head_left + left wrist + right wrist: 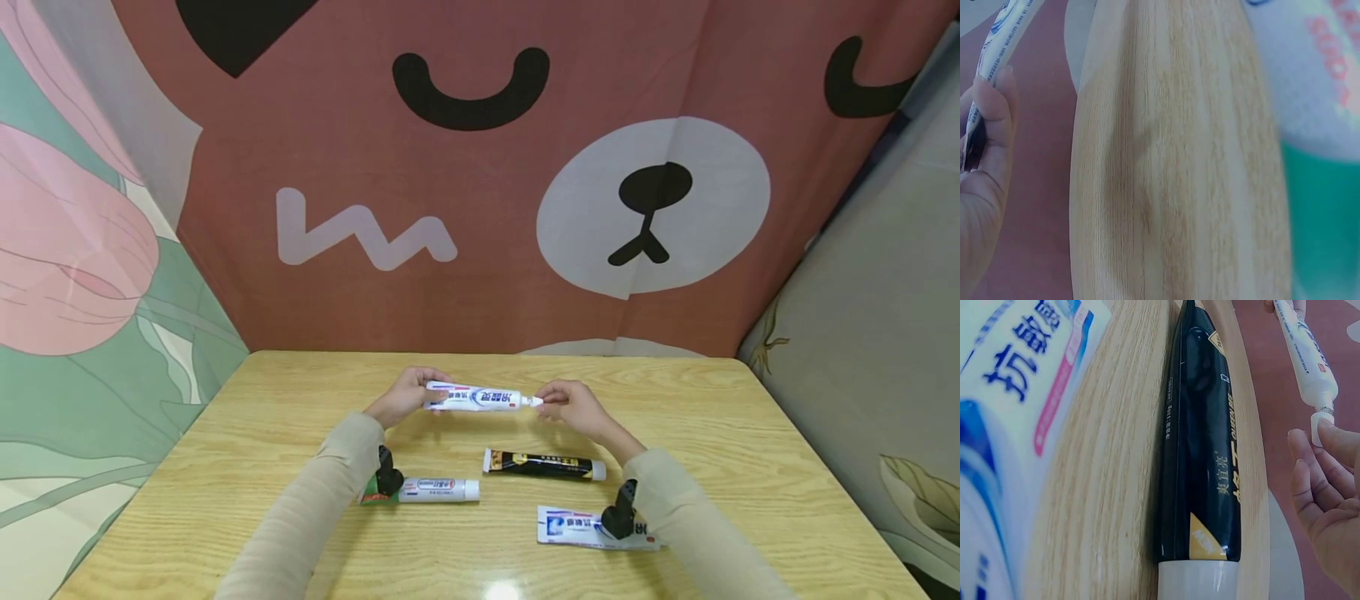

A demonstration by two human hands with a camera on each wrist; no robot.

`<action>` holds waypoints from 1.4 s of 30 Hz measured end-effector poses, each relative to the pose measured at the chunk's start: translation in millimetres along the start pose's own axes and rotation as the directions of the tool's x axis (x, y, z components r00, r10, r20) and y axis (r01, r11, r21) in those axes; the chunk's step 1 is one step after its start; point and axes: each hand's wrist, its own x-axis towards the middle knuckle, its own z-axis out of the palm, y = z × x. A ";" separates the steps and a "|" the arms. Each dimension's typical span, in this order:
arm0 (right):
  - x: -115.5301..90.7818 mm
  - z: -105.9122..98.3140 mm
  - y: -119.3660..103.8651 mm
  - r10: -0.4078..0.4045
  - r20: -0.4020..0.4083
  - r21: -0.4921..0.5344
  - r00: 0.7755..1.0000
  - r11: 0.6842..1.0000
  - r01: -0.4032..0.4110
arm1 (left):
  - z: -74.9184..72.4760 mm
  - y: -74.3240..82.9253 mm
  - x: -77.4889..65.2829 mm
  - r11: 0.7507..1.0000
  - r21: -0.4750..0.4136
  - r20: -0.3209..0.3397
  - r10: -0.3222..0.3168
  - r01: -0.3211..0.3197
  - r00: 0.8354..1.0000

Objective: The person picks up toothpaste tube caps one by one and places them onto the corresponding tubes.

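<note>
A white toothpaste tube (480,398) with blue print is held level above the far part of the table. My left hand (408,396) grips its flat end, thumb on the near side, as the left wrist view also shows. At the other end, my right hand (573,408) pinches the small white cap (1320,428) between thumb and fingers. The right wrist view shows the cap at the tube's neck, with a bit of the threaded neck visible. Below the hands lies a black toothpaste tube (543,465) with a white cap.
A green and white toothpaste tube (438,490) lies at the left, partly behind the left wrist camera (388,473). Another white and blue tube (573,527) lies at the near right, partly covered by the right wrist camera (621,510). A printed cloth (360,317) hangs behind the wooden table (300,383).
</note>
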 end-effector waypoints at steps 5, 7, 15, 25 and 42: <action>-0.1 0.8 0.6 -0.012 0.010 -0.001 1.000 1.000 0.012 | 1.5 -0.5 -0.5 1.000 -0.009 0.004 0.019 -0.019 1.000; 0.2 1.4 0.5 -0.018 0.016 -0.016 1.000 1.000 0.018 | 2.4 -0.5 -0.5 1.000 -0.013 0.009 0.028 -0.028 1.000; 0.9 2.2 0.3 -0.019 0.015 -0.018 1.000 1.000 0.020 | 6.4 -1.6 0.8 1.000 0.001 -0.004 0.012 -0.012 1.000; 1.1 3.4 -0.5 0.012 -0.006 -0.002 1.000 1.000 -0.012 | 11.4 -1.2 0.5 0.999 -0.023 -0.031 -0.028 0.027 0.999; 2.3 8.1 0.2 0.114 0.009 0.006 0.993 0.993 -0.114 | 16.5 1.3 0.5 1.000 -0.013 -0.056 -0.018 0.018 0.998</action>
